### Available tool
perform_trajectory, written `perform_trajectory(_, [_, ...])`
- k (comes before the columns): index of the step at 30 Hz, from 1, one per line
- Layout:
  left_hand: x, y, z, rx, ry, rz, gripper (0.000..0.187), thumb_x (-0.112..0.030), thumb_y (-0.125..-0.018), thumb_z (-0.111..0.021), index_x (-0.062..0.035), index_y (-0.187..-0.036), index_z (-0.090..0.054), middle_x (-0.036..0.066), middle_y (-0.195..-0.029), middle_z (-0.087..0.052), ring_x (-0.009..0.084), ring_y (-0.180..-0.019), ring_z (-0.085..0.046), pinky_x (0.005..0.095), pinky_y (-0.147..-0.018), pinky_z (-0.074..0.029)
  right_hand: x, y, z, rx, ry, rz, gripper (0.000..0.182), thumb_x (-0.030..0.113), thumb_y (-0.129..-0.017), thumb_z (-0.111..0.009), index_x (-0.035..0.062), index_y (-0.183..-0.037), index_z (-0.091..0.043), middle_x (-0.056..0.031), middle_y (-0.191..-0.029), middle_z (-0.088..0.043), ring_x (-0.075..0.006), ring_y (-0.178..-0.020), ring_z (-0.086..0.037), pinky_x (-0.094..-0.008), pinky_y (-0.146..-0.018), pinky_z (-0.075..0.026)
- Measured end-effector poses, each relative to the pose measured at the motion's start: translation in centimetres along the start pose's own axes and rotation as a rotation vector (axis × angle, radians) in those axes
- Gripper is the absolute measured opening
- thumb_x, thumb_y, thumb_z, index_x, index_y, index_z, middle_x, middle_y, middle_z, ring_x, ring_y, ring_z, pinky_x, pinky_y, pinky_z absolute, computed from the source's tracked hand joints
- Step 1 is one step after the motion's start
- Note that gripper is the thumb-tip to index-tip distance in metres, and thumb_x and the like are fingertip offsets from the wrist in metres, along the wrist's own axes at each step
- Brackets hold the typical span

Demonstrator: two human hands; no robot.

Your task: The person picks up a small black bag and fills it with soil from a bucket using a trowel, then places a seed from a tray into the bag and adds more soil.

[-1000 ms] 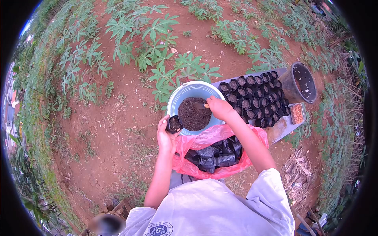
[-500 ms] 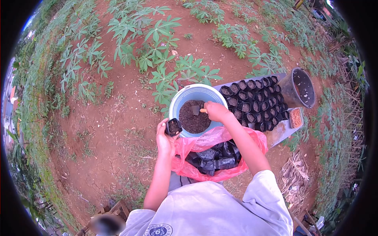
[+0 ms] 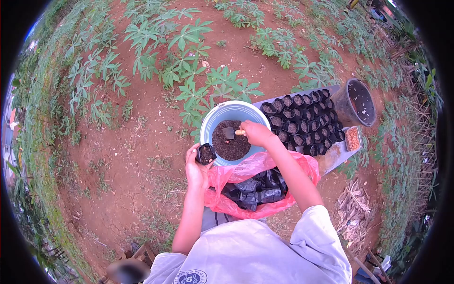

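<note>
A small black bag [image 3: 206, 154] with dark soil in it is held by my left hand [image 3: 195, 166], beside the left rim of the blue bucket [image 3: 257, 113]. My right hand [image 3: 256, 133] grips the light handle of a small trowel [image 3: 229, 133]. The trowel's dark blade lies over the dark soil [image 3: 231, 146] inside the bucket. Just below the bucket, a pink plastic bag [image 3: 219, 201] stands open around many folded black bags [image 3: 255, 191].
To the right, a board [image 3: 333, 161] carries rows of soil-filled black bags [image 3: 304, 126], a dark bucket [image 3: 347, 104] and a clear box of orange grains [image 3: 352, 139]. Leafy green plants [image 3: 189, 94] grow beyond the blue bucket. Dry leaves [image 3: 352, 208] lie at the lower right.
The view has shifted slightly. The trowel's blade has moved a little left over the soil, with my right hand still on its handle. My left hand still holds its bag.
</note>
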State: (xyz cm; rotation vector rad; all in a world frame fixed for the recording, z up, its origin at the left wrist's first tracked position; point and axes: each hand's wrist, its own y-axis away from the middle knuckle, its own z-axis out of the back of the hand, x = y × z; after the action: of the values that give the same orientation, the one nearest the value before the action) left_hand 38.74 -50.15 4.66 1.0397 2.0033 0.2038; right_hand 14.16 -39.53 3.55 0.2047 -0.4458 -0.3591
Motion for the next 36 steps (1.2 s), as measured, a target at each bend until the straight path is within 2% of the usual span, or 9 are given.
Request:
perform_trajectory(6, [-0.5,0.4,0.0,0.005,0.003,-0.012,0.032,-0.025,-0.096,-0.041,-0.0101,-0.122,-0.047,0.009,-0.12,-0.054,0.0227,-0.109,-0.057,0.0491,-0.089,-0.052,0.3,0.1,-0.2,0.026,-0.012,-0.027,0.017,0.003,-0.081,-0.057,0.0034,-0.098,-0.056,-0.0166,-0.098,-0.059,-0.0355,-0.096,-0.06,-0.0443,-0.082,-0.047])
perform_trajectory(8, [-0.8,0.6,-0.2,-0.039,0.022,-0.02,0.03,-0.02,-0.096,-0.036,-0.0081,-0.122,-0.047,0.012,-0.116,-0.056,0.024,-0.104,-0.06,0.0459,-0.085,-0.052,0.2,0.2,-0.5,0.035,-0.005,-0.031,0.016,0.003,-0.081,-0.057,0.0034,-0.097,-0.057,-0.0163,-0.097,-0.06,-0.0354,-0.096,-0.06,-0.0444,-0.082,-0.047])
perform_trajectory(12, [-0.8,0.5,0.5,-0.036,0.021,-0.018,0.031,-0.02,-0.097,-0.035,-0.0081,-0.122,-0.047,0.012,-0.117,-0.056,0.0238,-0.104,-0.06,0.0464,-0.086,-0.052,0.8,0.8,-0.3,0.033,-0.031,0.008,0.014,0.002,-0.081,-0.059,0.0029,-0.095,-0.059,-0.0155,-0.096,-0.061,-0.035,-0.096,-0.06,-0.0441,-0.081,-0.047])
perform_trajectory(14, [-0.7,0.4,0.8,-0.007,0.004,-0.006,0.033,-0.025,-0.097,-0.037,-0.0088,-0.124,-0.046,0.01,-0.12,-0.054,0.0235,-0.11,-0.057,0.0496,-0.09,-0.052,1.2,1.1,0.1,0.022,-0.044,0.009,0.015,0.002,-0.08,-0.06,0.0029,-0.095,-0.059,-0.0153,-0.096,-0.062,-0.0348,-0.096,-0.06,-0.0437,-0.081,-0.047])
perform_trajectory(23, [-1.0,1.0,0.7,-0.022,0.003,-0.005,0.03,-0.025,-0.098,-0.035,-0.0076,-0.119,-0.048,0.009,-0.115,-0.057,0.0227,-0.105,-0.06,0.0471,-0.086,-0.055,1.6,1.4,-0.7,0.006,-0.188,-0.005,0.017,0.0,-0.08,-0.059,0.0027,-0.097,-0.058,-0.0162,-0.096,-0.062,-0.0343,-0.098,-0.059,-0.0435,-0.083,-0.046])
perform_trajectory(36, [-1.7,1.7,0.7,-0.032,-0.016,-0.029,0.03,-0.024,-0.098,-0.033,-0.008,-0.117,-0.049,0.008,-0.114,-0.057,0.0224,-0.106,-0.059,0.0471,-0.085,-0.054,1.7,2.5,-0.3,-0.01,-0.344,-0.033,0.015,0.0,-0.083,-0.058,0.0003,-0.099,-0.059,-0.0185,-0.099,-0.063,-0.0339,-0.098,-0.061,-0.0419,-0.085,-0.046])
